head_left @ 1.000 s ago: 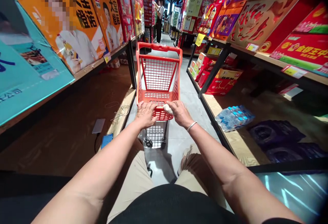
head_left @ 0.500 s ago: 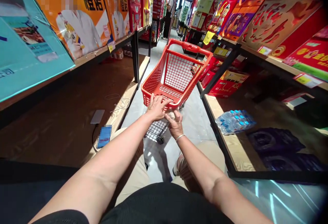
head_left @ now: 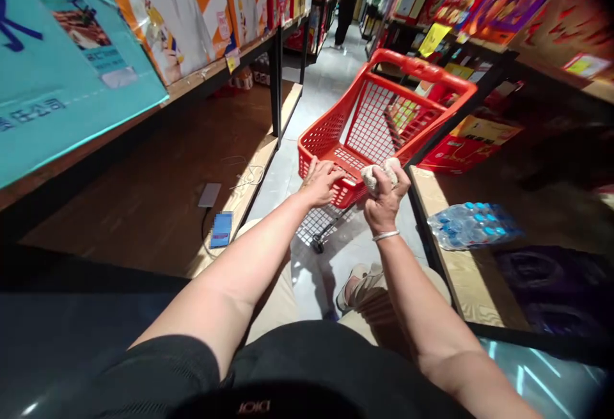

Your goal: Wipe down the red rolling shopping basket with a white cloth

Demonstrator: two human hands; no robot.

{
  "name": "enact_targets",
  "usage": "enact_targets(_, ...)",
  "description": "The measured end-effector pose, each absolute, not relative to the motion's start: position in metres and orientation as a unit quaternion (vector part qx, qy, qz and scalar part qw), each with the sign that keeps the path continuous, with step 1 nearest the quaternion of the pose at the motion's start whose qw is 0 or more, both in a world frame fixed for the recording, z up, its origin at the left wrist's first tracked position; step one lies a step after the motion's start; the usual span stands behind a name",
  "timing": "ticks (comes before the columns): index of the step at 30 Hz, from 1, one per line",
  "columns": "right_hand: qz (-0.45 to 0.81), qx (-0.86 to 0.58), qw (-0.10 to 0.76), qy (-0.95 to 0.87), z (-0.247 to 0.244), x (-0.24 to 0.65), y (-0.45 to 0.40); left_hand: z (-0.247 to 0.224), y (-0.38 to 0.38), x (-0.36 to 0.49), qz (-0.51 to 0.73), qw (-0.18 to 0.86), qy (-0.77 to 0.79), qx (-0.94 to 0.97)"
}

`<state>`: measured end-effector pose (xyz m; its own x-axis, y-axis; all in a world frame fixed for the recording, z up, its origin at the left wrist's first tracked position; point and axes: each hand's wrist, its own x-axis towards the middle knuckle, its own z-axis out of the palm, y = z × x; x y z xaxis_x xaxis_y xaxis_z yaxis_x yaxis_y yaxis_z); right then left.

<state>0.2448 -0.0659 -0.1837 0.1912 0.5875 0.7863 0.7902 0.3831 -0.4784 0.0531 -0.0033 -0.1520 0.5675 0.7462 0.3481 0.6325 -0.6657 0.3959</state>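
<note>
A red plastic shopping cart (head_left: 371, 118) stands in the aisle in front of me, its near rim close to my knees. My left hand (head_left: 320, 182) rests on that near rim, fingers spread over its edge. Held up at the rim's right corner, my right hand (head_left: 387, 198) has its fingers wrapped round a crumpled whitish cloth (head_left: 381, 174). A pale bracelet circles the right wrist. Below the basket show a pale lower grid and a black caster wheel.
Shelves with boxes (head_left: 177, 16) line the left, with a phone (head_left: 221, 228) and a white power bank (head_left: 210, 195) low down. Bottled water (head_left: 472, 224) lies on the right lower shelf (head_left: 463, 278). A person (head_left: 348, 6) stands farther down the aisle.
My right hand has risen from below the cart's near rim to its right corner, bringing the cloth into fuller view. My left hand stays on the rim. The view has shifted.
</note>
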Motion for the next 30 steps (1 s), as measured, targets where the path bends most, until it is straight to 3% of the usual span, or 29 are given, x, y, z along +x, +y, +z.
enact_targets(7, -0.069, -0.567, 0.546, -0.612, -0.231, 0.222, -0.067, -0.150, -0.006, 0.055, 0.260, 0.126, 0.387, 0.876)
enact_targets(24, -0.009, -0.626, 0.598, -0.501, -0.248, 0.186, -0.052, -0.157, -0.013, 0.061, 0.281, 0.156, 0.422, 0.848)
enact_targets(30, 0.069, -0.664, 0.523, -0.530, -0.274, 0.188, -0.069, -0.152, -0.011, 0.047, 0.284, 0.156, 0.432, 0.841)
